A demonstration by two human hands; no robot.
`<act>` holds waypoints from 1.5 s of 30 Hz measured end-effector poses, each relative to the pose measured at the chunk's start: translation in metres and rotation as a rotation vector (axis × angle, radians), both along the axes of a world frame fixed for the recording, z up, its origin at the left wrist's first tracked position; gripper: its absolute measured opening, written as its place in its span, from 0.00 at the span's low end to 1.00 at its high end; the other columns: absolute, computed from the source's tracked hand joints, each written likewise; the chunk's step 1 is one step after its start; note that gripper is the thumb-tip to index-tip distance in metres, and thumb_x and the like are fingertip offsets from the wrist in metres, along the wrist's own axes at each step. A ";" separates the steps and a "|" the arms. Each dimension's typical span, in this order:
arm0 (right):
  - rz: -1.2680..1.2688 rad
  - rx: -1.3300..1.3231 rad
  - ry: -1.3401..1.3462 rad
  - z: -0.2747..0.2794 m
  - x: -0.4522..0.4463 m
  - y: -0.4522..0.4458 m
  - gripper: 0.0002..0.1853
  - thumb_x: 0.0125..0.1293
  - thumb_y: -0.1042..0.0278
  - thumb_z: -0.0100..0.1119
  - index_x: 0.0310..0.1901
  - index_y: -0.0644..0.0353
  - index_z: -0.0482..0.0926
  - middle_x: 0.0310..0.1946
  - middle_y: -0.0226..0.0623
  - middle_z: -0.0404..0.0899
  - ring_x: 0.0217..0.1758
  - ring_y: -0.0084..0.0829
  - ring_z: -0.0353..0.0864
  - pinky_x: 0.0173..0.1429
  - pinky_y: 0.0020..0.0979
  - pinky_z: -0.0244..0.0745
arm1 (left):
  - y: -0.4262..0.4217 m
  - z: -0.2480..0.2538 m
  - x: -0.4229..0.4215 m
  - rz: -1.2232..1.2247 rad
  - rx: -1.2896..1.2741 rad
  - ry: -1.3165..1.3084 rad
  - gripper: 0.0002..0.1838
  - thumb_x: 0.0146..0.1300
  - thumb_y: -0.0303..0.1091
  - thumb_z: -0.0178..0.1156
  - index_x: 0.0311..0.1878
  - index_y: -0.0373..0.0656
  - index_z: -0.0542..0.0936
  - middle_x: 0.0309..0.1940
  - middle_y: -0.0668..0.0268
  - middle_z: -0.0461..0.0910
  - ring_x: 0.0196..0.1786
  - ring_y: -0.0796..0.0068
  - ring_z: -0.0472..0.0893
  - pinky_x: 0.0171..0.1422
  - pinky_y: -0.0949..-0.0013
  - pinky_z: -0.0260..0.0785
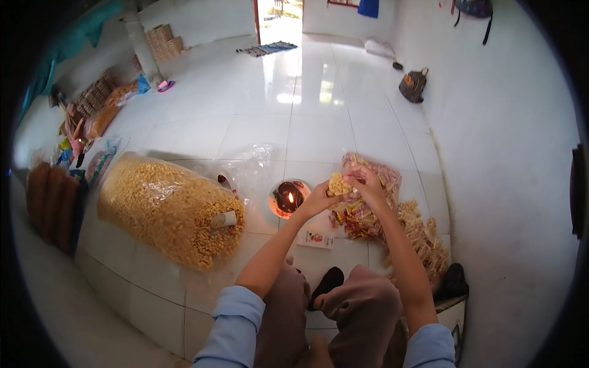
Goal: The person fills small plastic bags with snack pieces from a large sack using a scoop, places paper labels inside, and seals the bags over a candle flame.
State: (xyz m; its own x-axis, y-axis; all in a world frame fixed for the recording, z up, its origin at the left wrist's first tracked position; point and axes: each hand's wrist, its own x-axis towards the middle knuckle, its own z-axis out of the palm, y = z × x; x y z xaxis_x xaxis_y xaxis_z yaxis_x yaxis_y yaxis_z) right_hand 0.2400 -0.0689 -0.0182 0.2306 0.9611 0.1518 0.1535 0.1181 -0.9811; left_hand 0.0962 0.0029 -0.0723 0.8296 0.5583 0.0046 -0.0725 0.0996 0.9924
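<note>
A small clear bag of yellow snack pieces (337, 184) is held up between my two hands. My left hand (318, 200) is closed around its lower left side. At its right edge, the fingers of my right hand (366, 182) pinch the bag. Just left of my hands, a small flame (291, 197) burns on a dark holder in a round dish (275, 207) on the floor. Beneath and beyond my right hand lies a heap of colourful printed packets (383, 175). A printed card or packet (316, 239) lies below the dish.
A large clear sack of yellow snack pieces (153, 199) lies at left, a whitish scoop or cup (223, 219) in its mouth. Filled small bags (423, 239) are piled by the right wall. Loose plastic (254, 165) lies behind the dish. A backpack (413, 86) rests farther off.
</note>
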 end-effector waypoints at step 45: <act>-0.183 0.140 0.802 0.004 -0.028 -0.018 0.14 0.63 0.65 0.52 0.48 0.64 0.70 0.37 0.34 0.75 0.37 0.28 0.77 0.42 0.29 0.71 | 0.000 0.028 -0.039 0.218 0.308 -0.066 0.16 0.53 0.32 0.65 0.42 0.37 0.74 0.31 0.71 0.77 0.32 0.87 0.72 0.37 0.78 0.68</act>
